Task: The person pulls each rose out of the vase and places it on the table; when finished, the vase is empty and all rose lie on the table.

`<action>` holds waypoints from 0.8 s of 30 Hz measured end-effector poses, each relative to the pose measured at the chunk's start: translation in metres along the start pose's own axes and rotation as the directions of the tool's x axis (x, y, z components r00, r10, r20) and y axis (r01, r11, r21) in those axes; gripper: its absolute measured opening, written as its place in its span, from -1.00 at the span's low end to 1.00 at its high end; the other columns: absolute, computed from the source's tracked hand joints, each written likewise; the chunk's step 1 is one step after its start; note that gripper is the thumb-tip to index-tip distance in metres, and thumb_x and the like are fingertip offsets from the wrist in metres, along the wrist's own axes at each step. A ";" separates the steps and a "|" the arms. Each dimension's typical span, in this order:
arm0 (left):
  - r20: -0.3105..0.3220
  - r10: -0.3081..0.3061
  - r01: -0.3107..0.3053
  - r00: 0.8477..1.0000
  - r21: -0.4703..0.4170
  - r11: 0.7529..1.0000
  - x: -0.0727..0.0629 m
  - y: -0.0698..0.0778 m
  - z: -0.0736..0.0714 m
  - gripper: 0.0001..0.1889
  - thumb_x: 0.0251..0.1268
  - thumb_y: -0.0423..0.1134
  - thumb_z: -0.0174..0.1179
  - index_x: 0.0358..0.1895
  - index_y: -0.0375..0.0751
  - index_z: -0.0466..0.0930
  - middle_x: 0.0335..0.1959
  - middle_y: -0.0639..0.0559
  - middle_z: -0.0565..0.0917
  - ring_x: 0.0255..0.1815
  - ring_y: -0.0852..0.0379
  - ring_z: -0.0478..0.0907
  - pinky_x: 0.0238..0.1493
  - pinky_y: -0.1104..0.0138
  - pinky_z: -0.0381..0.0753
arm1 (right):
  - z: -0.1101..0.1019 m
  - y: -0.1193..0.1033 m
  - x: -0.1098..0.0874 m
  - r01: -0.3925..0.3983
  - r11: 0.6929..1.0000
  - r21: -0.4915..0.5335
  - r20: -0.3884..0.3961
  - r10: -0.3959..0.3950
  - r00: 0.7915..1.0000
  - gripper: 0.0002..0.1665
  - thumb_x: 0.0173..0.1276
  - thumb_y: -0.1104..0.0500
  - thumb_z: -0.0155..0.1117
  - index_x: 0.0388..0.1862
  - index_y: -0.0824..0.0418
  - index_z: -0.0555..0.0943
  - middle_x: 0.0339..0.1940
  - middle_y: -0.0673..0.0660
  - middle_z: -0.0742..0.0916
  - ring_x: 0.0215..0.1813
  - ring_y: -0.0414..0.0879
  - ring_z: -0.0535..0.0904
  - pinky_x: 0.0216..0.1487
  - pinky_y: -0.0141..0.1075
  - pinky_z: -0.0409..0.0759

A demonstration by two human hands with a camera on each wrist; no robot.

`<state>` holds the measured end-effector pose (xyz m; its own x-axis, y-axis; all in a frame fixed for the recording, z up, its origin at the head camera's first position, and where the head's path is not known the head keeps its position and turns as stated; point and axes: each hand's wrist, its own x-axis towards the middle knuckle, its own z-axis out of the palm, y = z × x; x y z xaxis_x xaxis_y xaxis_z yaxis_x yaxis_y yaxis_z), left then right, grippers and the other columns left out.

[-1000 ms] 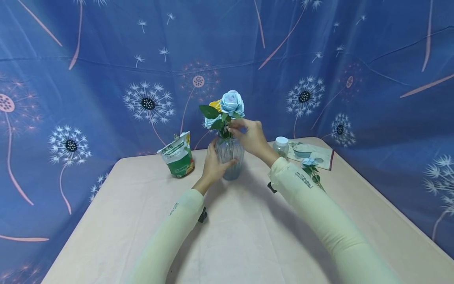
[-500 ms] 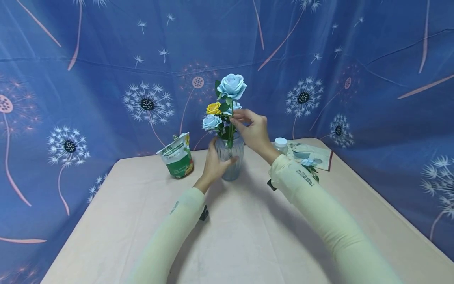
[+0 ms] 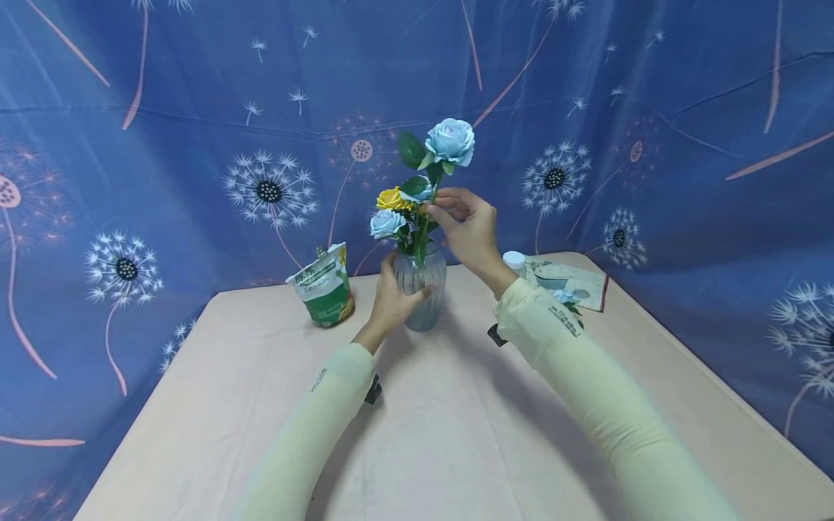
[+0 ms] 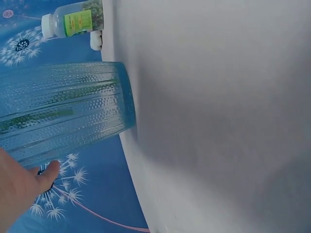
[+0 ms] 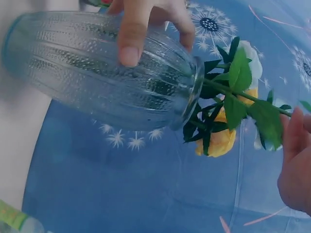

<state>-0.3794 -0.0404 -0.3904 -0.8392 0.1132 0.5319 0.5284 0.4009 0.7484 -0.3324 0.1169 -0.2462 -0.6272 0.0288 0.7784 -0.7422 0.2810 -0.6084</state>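
Note:
A clear ribbed glass vase [image 3: 426,315] stands upright on the table, holding artificial roses. My left hand [image 3: 391,302] grips its side, thumb across the front; in the right wrist view that thumb lies on the glass [image 5: 87,68]. With thumb and fingertips my right hand [image 3: 473,231] pinches the green stem of a tall light-blue rose [image 3: 451,142], above the vase mouth. This stem leans right, its lower part inside the vase. A yellow rose [image 3: 392,198] and a lower blue rose [image 3: 387,223] sit at the left of the bunch, with another blue bloom [image 3: 420,189] partly hidden by leaves.
To the left stands a green-and-white pouch [image 3: 329,293]. Behind my right wrist are a white-capped jar [image 3: 514,261] and a printed cloth [image 3: 589,284], with another blue rose [image 3: 564,295] lying partly behind the sleeve. A dandelion-patterned blue curtain [image 3: 293,58] surrounds the table's far side.
The tall blue rose has risen from just over the vase mouth and tilted right, and my right hand has moved slightly up with it. My left hand stays on the vase.

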 end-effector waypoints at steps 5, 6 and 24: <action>0.009 0.012 -0.012 1.000 0.003 1.000 0.000 0.001 0.001 0.12 0.07 0.04 0.50 0.54 -0.22 -0.08 0.50 -0.25 0.19 0.51 -0.15 0.17 0.46 0.01 0.20 | -0.001 0.000 -0.001 -0.096 0.994 0.052 -0.023 0.097 0.995 -0.72 0.34 0.31 0.37 -0.01 0.40 0.61 -0.17 0.33 0.76 -0.41 -0.24 0.70 -0.68 -0.27 0.59; 0.012 0.012 -0.012 1.000 0.006 1.000 0.000 0.001 0.001 0.12 0.07 0.04 0.50 0.54 -0.22 -0.09 0.51 -0.25 0.18 0.51 -0.15 0.16 0.46 0.01 0.19 | -0.002 -0.003 -0.001 -0.097 0.993 0.065 -0.030 0.099 0.995 -0.72 0.34 0.34 0.35 -0.01 0.44 0.60 -0.17 0.37 0.75 -0.43 -0.30 0.68 -0.69 -0.27 0.58; 0.021 -0.013 0.013 1.000 0.004 1.000 -0.002 0.003 0.001 0.10 0.11 0.04 0.48 0.56 -0.15 -0.12 0.53 -0.17 0.13 0.54 -0.08 0.10 0.49 0.08 0.14 | -0.022 -0.011 0.010 0.204 0.971 0.122 -0.181 -0.181 0.967 -0.78 0.35 0.35 0.34 -0.08 0.45 0.59 -0.23 0.31 0.77 -0.40 0.10 0.74 -0.76 -0.34 0.52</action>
<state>-0.3762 -0.0382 -0.3900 -0.8484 0.1275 0.5137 0.5172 0.4061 0.7534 -0.3252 0.1356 -0.2286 -0.4296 0.1504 0.8904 -0.8777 0.1622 -0.4509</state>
